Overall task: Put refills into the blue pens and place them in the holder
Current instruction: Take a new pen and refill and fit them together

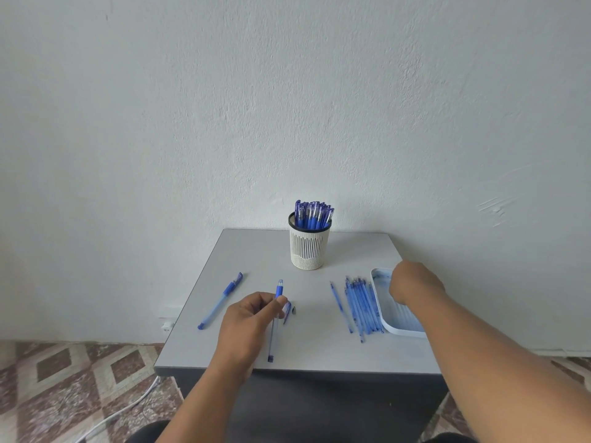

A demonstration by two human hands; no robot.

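My left hand [248, 318] pinches a blue pen [275, 318] above the grey bench [307, 350], barrel angled ready for a refill. My right hand [412, 281] reaches into the pale tray [396, 318], its fingers hidden, so I cannot tell its grip. Loose refills [361, 303] lie beside the tray. The holder [309, 246], already packed with pens, stands behind. Another pen [220, 300] lies left.

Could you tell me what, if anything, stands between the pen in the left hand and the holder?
Nothing visible does. The left hand holds the pen, and only bare table lies between it and the holder. The holder is already crowded with pens.
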